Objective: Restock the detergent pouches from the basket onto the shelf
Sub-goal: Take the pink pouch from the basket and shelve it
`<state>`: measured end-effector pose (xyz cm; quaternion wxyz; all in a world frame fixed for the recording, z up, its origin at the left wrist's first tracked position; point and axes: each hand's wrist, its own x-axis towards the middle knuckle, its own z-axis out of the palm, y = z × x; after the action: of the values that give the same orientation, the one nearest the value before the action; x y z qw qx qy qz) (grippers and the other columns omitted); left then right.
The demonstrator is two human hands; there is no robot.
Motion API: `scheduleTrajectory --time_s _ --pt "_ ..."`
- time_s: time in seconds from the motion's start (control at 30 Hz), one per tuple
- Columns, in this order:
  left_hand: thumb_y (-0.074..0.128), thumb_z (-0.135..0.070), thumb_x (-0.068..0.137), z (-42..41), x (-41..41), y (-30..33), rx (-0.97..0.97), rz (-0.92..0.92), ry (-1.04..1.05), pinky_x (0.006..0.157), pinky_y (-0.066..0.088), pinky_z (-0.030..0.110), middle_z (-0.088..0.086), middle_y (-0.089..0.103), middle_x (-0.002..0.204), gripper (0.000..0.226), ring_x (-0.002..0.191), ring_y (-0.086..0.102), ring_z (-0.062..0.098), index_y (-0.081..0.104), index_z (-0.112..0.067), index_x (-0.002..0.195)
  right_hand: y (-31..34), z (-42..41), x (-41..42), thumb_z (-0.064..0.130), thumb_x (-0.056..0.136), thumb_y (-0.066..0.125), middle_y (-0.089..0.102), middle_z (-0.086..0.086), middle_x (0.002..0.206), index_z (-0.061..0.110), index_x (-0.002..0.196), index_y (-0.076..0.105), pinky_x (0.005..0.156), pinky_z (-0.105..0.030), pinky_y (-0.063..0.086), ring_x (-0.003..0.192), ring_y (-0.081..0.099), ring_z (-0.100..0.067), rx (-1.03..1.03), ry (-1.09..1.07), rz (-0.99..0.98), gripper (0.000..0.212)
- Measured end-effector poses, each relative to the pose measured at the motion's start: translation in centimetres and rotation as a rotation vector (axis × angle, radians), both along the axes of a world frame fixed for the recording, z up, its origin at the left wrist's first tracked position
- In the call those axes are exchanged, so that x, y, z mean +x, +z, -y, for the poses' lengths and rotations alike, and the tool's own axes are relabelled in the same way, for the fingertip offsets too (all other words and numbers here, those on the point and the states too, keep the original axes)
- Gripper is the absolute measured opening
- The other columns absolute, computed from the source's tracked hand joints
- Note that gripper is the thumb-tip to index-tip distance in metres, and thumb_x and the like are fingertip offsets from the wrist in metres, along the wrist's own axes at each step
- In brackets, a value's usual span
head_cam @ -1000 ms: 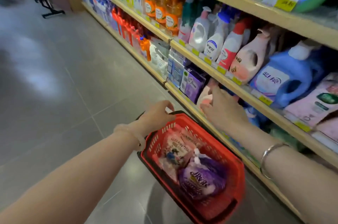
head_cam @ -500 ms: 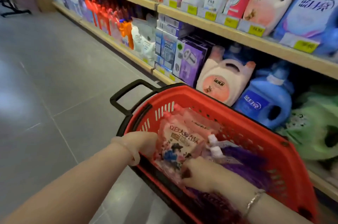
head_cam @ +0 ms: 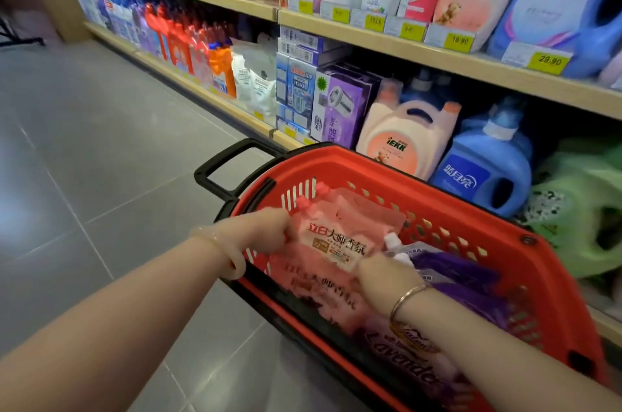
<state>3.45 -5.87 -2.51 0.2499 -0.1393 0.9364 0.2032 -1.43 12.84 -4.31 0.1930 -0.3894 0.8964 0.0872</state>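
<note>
The shelf [head_cam: 437, 56] runs from ten o'clock across to three o'clock, its pale wooden boards stacked with jugs, boxes and bottles, yellow price tags along the edges. On the lowest board, at about one o'clock, a peach jug [head_cam: 400, 139] stands beside a blue jug [head_cam: 484, 169], with a purple box [head_cam: 340, 108] just to their left and a green jug [head_cam: 582, 209] lying at three o'clock. The grey tiled floor [head_cam: 101, 159] fills the nine o'clock side.

In front of the shelf sits the red basket [head_cam: 353, 159], its black handle [head_cam: 222, 162] folded out toward eleven o'clock. Inside, pink pouches lie toward the left wall and purple lavender pouches [head_cam: 414, 364] toward five o'clock.

The top pink pouch [head_cam: 336, 240] is tilted, spout end pointing to twelve o'clock — it lies between the two hands. The left hand [head_cam: 259, 230], a pale bangle at its wrist, is closed on the pouch's left edge at nine o'clock of the pack. The right hand [head_cam: 380, 277], a thin metal bracelet [head_cam: 407, 300] on the wrist, grips the lower right corner at five o'clock, fingers tucked beneath and out of sight. More pink pouches lie under it — blurred.
</note>
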Motion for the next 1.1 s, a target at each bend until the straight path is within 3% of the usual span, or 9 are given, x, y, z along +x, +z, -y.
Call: scheduleTrajectory --time_s 0.2,0.33,0.47,0.53,0.6,0.67,0.93,1.0,1.1 --pt "0.057 -0.025 0.089 0.9 -0.5 11.8 0.064 -0.227 0.101 0.068 0.044 0.024 -0.002 0.061 0.082 0.015 0.071 0.055 0.013 0.069 -0.017 0.095 12.5 0.7 -3.5 0.034 0.095 0.049 0.066 -0.011 0.114 0.021 0.112 0.066 0.087 -0.037 0.051 0.105 0.063 -0.031 -0.178 0.002 -0.052 0.027" --pt "0.054 -0.025 0.091 0.8 -0.7 24.7 0.089 -0.293 0.125 0.059 0.038 0.019 -0.010 0.054 0.072 0.021 0.060 0.049 0.003 0.068 -0.011 0.101 26.1 0.7 -4.5 0.034 0.096 0.047 0.061 -0.008 0.092 0.018 0.086 0.067 0.061 -0.027 0.040 0.080 0.056 -0.023 -0.205 0.017 -0.021 0.028" --pt "0.054 -0.026 0.091 0.2 -1.2 38.0 0.116 -0.396 0.118 0.053 0.037 0.018 -0.009 0.052 0.067 0.023 0.056 0.047 0.006 0.068 -0.008 0.097 39.5 -0.3 -5.2 0.037 0.093 0.050 0.067 -0.015 0.099 0.013 0.079 0.067 0.074 -0.031 0.045 0.084 0.062 -0.028 -0.327 -0.003 -0.060 0.033" --pt "0.056 -0.024 0.090 -0.4 -1.3 45.6 0.114 -0.455 0.106 0.055 0.039 0.021 -0.005 0.055 0.068 0.021 0.058 0.049 0.009 0.068 -0.008 0.096 47.3 -1.2 -5.2 0.036 0.093 0.052 0.063 -0.008 0.081 0.012 0.095 0.071 0.075 -0.031 0.045 0.089 0.061 -0.029 -0.394 -0.005 -0.085 0.031" --pt "0.059 -0.017 0.089 -0.9 -1.6 53.9 0.138 -0.521 0.102 0.053 0.040 0.020 -0.002 0.055 0.063 0.015 0.055 0.049 0.012 0.069 -0.007 0.094 55.8 -2.1 -5.1 0.035 0.092 0.053 0.045 0.002 0.060 0.013 0.075 0.069 0.061 -0.032 0.037 0.079 0.054 -0.026 -0.468 -0.014 -0.135 0.032" --pt "0.060 -0.014 0.088 -1.6 -1.6 61.9 0.143 -0.565 0.079 0.048 0.039 0.016 0.001 0.054 0.061 0.009 0.051 0.046 0.012 0.068 -0.010 0.085 63.9 -3.2 -4.7 0.034 0.091 0.056 0.039 0.003 0.054 0.018 0.055 0.054 0.050 -0.024 0.028 0.071 0.048 -0.022 -0.558 -0.033 -0.190 0.039" --pt "0.066 -0.009 0.084 -5.0 -1.5 85.5 0.180 -0.778 -0.037 0.050 0.038 0.023 -0.002 0.051 0.050 0.041 0.046 0.046 0.011 0.059 -0.025 0.046 87.4 -8.0 -2.5 0.029 0.087 0.063 0.036 0.004 0.049 0.016 0.057 0.059 0.046 -0.015 0.026 0.070 0.045 -0.018 -0.764 -0.057 -0.448 0.033" --pt "0.066 -0.011 0.083 -5.9 -1.3 89.6 0.160 -0.845 -0.068 0.043 0.039 0.017 -0.003 0.050 0.046 0.034 0.035 0.044 0.004 0.061 -0.021 0.051 91.7 -9.2 -1.9 0.030 0.086 0.063 0.036 0.004 0.050 0.010 0.071 0.068 0.044 -0.014 0.025 0.070 0.046 -0.018 -0.789 -0.082 -0.505 0.026" --pt "0.067 -0.016 0.083 -7.3 -1.0 93.7 0.174 -0.956 -0.118 0.041 0.037 0.012 -0.004 0.049 0.047 0.012 0.036 0.043 0.002 0.065 -0.012 0.072 95.5 -10.8 -0.9 0.031 0.087 0.062 0.035 0.003 0.049 0.021 0.048 0.044 0.048 -0.010 0.032 0.057 0.039 -0.020 -0.804 -0.091 -0.607 0.044"
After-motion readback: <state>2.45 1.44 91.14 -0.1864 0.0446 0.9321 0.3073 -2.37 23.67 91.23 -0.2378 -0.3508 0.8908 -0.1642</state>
